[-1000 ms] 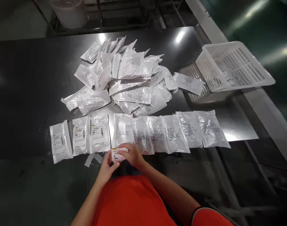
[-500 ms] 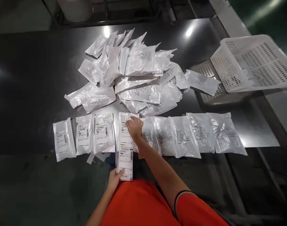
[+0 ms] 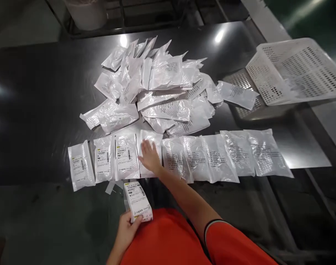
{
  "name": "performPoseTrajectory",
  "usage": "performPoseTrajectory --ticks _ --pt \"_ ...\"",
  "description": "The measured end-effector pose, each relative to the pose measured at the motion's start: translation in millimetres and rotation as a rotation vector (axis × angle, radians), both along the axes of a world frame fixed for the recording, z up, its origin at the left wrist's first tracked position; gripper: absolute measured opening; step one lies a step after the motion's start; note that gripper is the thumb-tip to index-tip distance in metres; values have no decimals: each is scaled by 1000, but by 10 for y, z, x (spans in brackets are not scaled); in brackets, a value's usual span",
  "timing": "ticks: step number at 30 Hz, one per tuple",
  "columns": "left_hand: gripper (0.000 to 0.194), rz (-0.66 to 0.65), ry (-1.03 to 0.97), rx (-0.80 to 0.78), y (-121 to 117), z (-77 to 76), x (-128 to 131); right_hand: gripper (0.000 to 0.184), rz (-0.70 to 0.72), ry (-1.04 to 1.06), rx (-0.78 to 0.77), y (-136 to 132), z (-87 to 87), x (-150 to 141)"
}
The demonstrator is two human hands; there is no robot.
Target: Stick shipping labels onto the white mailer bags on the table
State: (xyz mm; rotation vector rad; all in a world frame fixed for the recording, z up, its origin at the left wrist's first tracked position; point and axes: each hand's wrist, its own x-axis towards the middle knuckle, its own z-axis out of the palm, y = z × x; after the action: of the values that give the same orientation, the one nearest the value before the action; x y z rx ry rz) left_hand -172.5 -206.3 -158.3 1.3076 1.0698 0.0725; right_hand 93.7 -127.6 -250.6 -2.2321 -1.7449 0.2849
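Note:
My right hand [image 3: 149, 156] lies flat with fingers spread on a white plastic pouch [image 3: 150, 139], the fourth in a row of pouches [image 3: 220, 156] laid side by side along the near part of the dark table [image 3: 35, 110]. My left hand [image 3: 127, 232] is closed on the lower end of a strip of printed labels [image 3: 137, 200], held close to my orange shirt. Three pouches at the row's left end [image 3: 104, 159] carry stuck-on labels.
A loose heap of white pouches [image 3: 159, 84] lies behind the row. A white perforated plastic basket [image 3: 300, 70] sits tilted at the far right edge. Small paper scraps [image 3: 110, 187] lie by the table's near edge. A pale bucket [image 3: 86, 13] stands beyond the table.
My right hand left the label strip, reached to the fourth pouch and now presses flat on it. My left hand drew the strip back toward my body.

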Motion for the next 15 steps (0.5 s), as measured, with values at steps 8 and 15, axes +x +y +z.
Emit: performPoseTrajectory --ticks 8,15 --pt "35 -105 -114 217 176 475 284 55 -183 939 209 -156 533 -171" --pt "39 -203 -122 94 -146 207 778 24 -397 1256 173 -1118 1183 144"
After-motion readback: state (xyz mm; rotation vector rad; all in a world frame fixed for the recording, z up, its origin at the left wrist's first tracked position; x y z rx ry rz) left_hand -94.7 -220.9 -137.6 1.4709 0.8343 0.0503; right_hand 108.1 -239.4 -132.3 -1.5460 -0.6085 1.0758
